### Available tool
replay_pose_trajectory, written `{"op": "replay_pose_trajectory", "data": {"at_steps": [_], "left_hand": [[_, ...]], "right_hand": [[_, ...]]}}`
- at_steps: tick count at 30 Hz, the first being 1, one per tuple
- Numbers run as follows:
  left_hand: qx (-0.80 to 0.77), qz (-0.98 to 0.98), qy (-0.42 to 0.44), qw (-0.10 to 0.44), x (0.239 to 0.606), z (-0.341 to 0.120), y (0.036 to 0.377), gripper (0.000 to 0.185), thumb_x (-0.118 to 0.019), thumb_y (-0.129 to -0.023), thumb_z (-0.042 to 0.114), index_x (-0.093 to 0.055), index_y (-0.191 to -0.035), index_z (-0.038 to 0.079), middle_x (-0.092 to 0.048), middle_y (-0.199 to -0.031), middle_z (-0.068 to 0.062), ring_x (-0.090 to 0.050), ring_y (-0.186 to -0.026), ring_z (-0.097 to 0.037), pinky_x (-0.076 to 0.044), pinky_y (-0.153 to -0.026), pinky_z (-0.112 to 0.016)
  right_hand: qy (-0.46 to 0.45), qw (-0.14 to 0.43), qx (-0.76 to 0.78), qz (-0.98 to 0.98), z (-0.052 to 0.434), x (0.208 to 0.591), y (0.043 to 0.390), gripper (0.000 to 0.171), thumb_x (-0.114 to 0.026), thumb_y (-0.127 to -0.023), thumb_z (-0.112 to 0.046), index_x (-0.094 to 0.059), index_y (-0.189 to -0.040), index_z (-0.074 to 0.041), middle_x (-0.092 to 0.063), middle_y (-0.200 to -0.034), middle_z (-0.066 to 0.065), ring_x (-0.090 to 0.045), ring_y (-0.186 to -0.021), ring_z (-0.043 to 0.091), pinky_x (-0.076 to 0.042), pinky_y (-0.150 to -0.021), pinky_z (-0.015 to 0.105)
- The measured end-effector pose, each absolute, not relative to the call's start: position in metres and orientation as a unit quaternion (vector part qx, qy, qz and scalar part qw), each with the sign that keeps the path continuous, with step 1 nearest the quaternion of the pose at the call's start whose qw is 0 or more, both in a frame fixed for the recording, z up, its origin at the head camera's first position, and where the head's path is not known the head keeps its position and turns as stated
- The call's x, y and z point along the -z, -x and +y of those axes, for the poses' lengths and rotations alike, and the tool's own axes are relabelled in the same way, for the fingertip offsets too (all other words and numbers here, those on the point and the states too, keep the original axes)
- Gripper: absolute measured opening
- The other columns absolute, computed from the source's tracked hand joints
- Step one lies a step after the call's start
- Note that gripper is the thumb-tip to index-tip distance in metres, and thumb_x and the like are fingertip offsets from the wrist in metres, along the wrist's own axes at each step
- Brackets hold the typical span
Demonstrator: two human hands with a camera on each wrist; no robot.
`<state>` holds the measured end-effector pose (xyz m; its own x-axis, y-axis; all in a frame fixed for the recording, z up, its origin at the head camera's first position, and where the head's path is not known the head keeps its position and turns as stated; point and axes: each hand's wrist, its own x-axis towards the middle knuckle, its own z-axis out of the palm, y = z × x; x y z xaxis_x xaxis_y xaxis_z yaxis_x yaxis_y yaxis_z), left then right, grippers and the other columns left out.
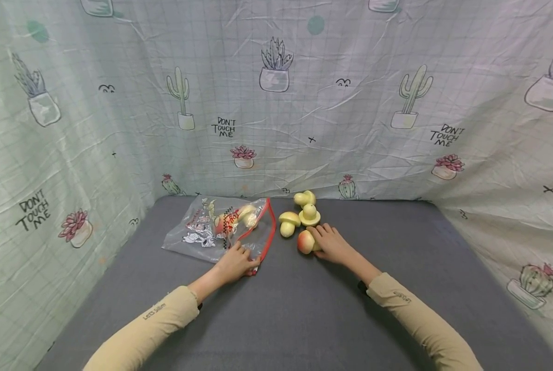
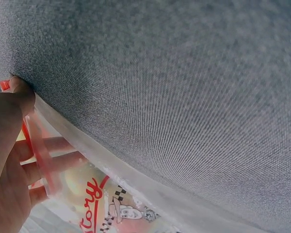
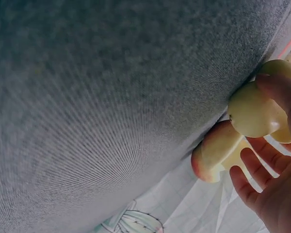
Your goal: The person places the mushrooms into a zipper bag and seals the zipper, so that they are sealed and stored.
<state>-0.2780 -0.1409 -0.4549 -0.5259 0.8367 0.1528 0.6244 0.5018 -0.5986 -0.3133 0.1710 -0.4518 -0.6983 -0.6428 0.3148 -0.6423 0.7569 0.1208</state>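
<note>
My left hand holds the near corner of a clear zip bag that has a red closure and printed cartoon figures. In the left wrist view the thumb lies at the bag's edge, and the fingers show through the plastic. Inside the bag lie yellow and reddish toy mushrooms, partly veiled by the print. My right hand grips a toy mushroom with a red-and-yellow cap, close over the table. Seen from the right wrist, the thumb lies across this mushroom's pale rounded end.
Just beyond the right hand are three more toy mushrooms: one on its cap, one with its stem toward me, and one behind. A dark grey cloth covers the table. A plant-print curtain hangs at the back and sides.
</note>
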Motion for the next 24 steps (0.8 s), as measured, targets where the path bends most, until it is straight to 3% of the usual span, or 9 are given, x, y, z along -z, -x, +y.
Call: {"op": "replay_pose_trajectory", "data": {"at_steps": [13,24], "left_hand": [[-0.257,-0.836,0.433,0.216,0.4591,-0.1429,0.2809,0.035,-0.049,-0.081,0.049,-0.055,-0.109,0.03,-0.061,-0.08,-0.001,-0.059,-0.076,-0.018,-0.039,-0.081,-0.039],[-0.253,-0.825,0.437,0.255,0.4605,-0.1421,0.282,0.032,-0.051,-0.079,0.05,-0.057,-0.103,0.03,-0.058,-0.072,0.001,-0.057,-0.068,-0.016,-0.039,-0.076,-0.036]], "right_hand": [[-0.353,0.186,-0.007,-0.917,0.1708,0.4566,0.3157,0.067,-0.072,-0.07,-0.027,-0.042,-0.127,-0.008,-0.053,-0.103,0.008,-0.045,-0.083,0.024,-0.039,-0.065,0.036],[-0.347,0.184,0.004,-0.92,0.1669,0.4559,0.3153,0.066,-0.071,-0.071,-0.031,-0.043,-0.127,-0.01,-0.055,-0.102,0.006,-0.047,-0.084,0.023,-0.041,-0.066,0.036]]}}
